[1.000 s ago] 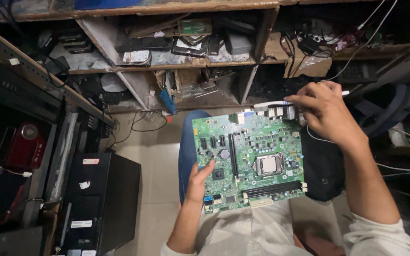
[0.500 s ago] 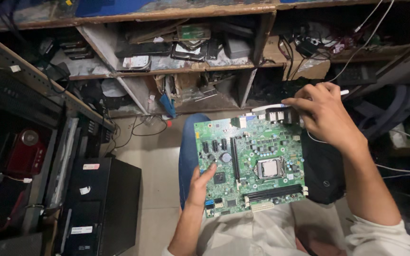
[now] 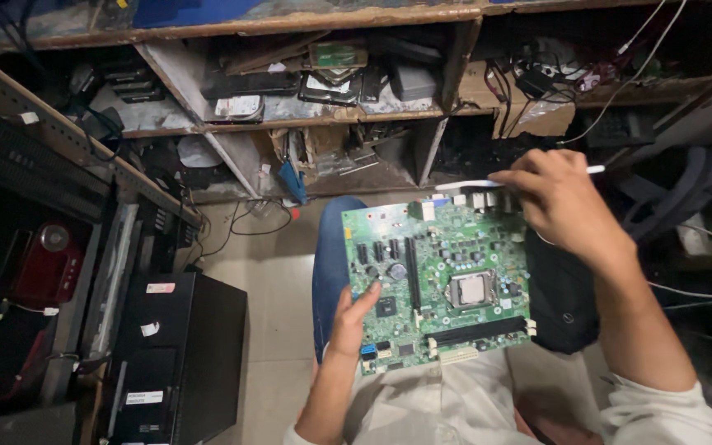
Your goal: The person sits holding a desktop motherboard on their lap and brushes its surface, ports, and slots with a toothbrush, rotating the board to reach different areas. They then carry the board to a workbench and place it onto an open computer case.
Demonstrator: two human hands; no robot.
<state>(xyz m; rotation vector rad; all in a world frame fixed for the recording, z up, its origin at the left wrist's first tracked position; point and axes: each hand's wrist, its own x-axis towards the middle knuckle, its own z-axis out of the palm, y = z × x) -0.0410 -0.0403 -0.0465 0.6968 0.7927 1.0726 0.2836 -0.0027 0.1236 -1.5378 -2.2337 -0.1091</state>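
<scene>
1. A scuffed wooden shelf unit (image 3: 290, 124) fills the wall ahead, its compartments crammed with flat drives, loose circuit boards and grey boxes.
2. A tangle of black and white cables (image 3: 554, 78) spills over the shelf's upper right compartment.
3. A black desktop computer tower (image 3: 179, 354) stands on the pale floor to the left, just beside a slanted metal rack.
4. A dark red rounded device (image 3: 47, 259) sits further left, half in shadow.
5. A black fabric pouch (image 3: 562, 301) lies just right of the board, partly hidden by the right forearm.
6. The green rectangular motherboard (image 3: 438, 280) rests tilted across the seated person's lap, over a blue-trousered knee, with its silver processor socket facing up.
7. The left hand (image 3: 352, 317) grips the board's left edge, thumb on top and fingers underneath.
8. The right hand (image 3: 558, 202) is curled at the board's far right corner, pinching a thin white stick-like tool (image 3: 488, 183) that lies along the row of rear ports; its wrist bends down from a white sleeve.
</scene>
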